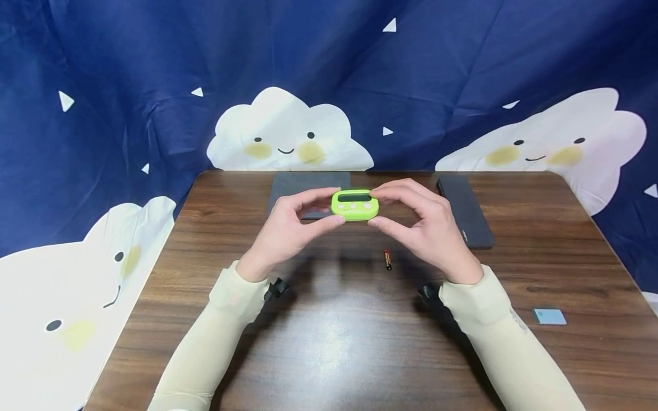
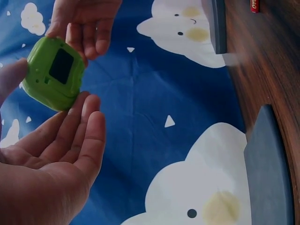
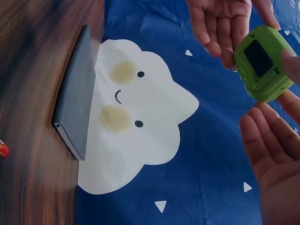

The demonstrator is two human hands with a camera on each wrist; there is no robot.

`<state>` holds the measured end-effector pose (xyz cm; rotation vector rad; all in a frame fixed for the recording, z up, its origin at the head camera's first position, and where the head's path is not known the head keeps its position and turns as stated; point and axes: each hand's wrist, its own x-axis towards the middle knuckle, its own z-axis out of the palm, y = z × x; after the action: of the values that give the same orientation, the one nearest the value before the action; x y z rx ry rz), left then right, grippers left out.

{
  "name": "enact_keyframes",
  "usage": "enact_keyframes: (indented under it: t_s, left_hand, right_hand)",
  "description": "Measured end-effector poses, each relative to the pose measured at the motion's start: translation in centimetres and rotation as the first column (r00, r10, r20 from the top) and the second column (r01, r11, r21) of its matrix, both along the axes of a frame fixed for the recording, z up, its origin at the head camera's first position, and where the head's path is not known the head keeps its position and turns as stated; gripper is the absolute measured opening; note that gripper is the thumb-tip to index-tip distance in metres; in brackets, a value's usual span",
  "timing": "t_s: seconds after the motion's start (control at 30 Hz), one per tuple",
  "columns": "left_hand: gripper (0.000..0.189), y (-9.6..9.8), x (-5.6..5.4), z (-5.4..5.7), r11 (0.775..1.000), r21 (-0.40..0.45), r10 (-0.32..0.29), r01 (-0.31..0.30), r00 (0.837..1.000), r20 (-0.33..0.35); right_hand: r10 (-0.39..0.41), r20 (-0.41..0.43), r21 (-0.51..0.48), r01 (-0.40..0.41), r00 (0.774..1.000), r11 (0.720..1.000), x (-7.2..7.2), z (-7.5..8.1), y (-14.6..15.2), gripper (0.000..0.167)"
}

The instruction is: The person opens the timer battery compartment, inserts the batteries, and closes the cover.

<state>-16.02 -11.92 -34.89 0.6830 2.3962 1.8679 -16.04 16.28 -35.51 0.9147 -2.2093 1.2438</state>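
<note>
Both hands hold a lime-green digital timer (image 1: 354, 214) above the table, its dark screen and row of buttons facing the head camera. My left hand (image 1: 285, 228) pinches the timer's left end between thumb and fingers. On the opposite end, the thumb and fingers of my right hand (image 1: 424, 225) grip it the same way. A dark rectangular panel on the back of the timer (image 2: 62, 65) shows in both wrist views. Below the timer, a red and black battery (image 1: 388, 260) lies on the tabletop, apart from both hands.
A dark grey flat notebook (image 1: 303, 181) lies at the back of the wooden table (image 1: 329, 365), partly behind the left hand. A long black box (image 1: 466, 214) lies beyond the right hand. Near the right forearm is a small light-blue box (image 1: 550, 317). A blue cloud-print curtain (image 1: 411, 68) hangs behind.
</note>
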Motion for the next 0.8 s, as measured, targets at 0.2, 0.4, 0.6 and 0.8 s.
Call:
enact_keyframes:
  t_s: [0.2,0.4,0.6,0.8]
  left_hand:
    - [0.046,0.0,0.0,0.0,1.0,0.004,0.002,-0.003,1.0,0.025]
    - [0.045,0.0,0.0,0.1,0.999,-0.038,0.006,-0.003,0.997,0.078]
    - [0.044,0.1,0.2,0.2,0.998,-0.061,0.015,-0.009,0.994,0.111]
    - [0.043,0.3,0.1,0.1,0.998,-0.055,0.009,-0.003,0.993,0.114]
  right_hand:
    - [-0.025,-0.086,-0.001,0.025,0.996,1.0,-0.2,-0.5,-0.1,0.046]
    - [-0.034,-0.19,0.023,0.039,0.981,0.999,-0.4,-1.1,0.0,0.041]
    - [-0.025,-0.322,0.022,0.034,0.946,0.999,-0.5,-1.4,-0.2,0.034]
    - [-0.021,-0.359,-0.003,0.021,0.933,1.0,-0.4,-1.5,-0.4,0.034]
